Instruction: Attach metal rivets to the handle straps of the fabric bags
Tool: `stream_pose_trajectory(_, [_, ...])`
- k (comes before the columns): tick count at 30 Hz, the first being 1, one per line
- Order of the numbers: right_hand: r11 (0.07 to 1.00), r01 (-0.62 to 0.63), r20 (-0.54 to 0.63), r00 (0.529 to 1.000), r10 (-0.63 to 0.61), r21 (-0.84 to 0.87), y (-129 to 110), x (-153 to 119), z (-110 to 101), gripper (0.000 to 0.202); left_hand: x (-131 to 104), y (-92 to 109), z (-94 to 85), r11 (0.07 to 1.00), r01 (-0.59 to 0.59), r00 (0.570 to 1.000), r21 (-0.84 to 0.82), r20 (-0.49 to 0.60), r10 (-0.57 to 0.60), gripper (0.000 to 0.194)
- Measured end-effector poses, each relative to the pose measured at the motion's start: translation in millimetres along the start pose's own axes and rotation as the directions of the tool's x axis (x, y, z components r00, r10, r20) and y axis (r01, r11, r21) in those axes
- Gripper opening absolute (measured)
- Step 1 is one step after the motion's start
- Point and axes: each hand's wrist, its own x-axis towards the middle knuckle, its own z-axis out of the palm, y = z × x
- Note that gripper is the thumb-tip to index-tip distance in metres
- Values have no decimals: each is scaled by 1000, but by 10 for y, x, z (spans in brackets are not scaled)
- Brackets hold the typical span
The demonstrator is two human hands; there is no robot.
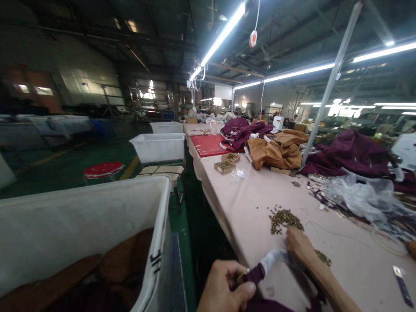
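A: What lies about the work?

B: A long pink table (253, 195) runs away from the camera. Near the hands sits a heap of small brass pieces (285, 219), loose on the cloth, with a few more strewn by the right wrist. Farther up stand two little boxes (226, 162) of the same pieces, a red board (209, 145), then orange garments (276, 151) and maroon garments (242, 130) piled up. On the right, clear plastic bags (364, 197) lie crumpled beside more maroon cloth. A slanted pole (328, 86) rises from the table.

A: And on the left?

B: A big white bin (81, 229) with orange and maroon cloth inside, close to the table's edge. Beyond it, a second white bin (159, 147) and a red stool (103, 170) on the green floor.

A: The piece in hand?

B: A maroon strap (253, 275) with a white end, at the near edge of the table, stretched between both hands. Its lower part runs out of view.

A: How do the hands stand?

B: The left hand (224, 288) is curled, thumb pressed over the maroon end, pinching it. The right hand (300, 247) lies knuckles up just below the heap, fingers closed on the white end.

A: Anything blocking?

B: The right hand hides its own fingertips and part of the white end.
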Motion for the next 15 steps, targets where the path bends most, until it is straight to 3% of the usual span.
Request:
stream_pose_trajectory(3, [994, 75, 14, 997, -77, 85, -59, -179, -167, 18, -51, 32, 83, 1000, -5, 1000, -21, 31, 6, 20])
stream_pose_trajectory(5, [963, 184, 32, 981, -194, 196, -192, -327, -291, 16, -32, 25, 123, 999, -7, 996, -48, 86, 11, 18])
stream_pose_trajectory(7, [832, 391, -29, 910, -414, 392, -404, -488, -434, 13, 4, 0, 151, 995, 20, 995, -96, 98, -10, 22])
stream_pose_trajectory(9, [723, 474, -36, 847, -531, 503, -641, -648, -567, 12, 26, -18, 173, 991, 43, 995, -129, 96, -31, 24])
stream_pose_trajectory(12, [673, 523, -34, 802, -596, 523, -885, -820, -646, 17, 35, -21, 198, 987, 48, 995, -156, 95, -34, 26])
stream_pose_trajectory(15, [674, 560, -45, 784, -619, 482, -926, -859, -591, 18, 41, -25, 208, 983, 40, 993, -180, 115, -20, 28])
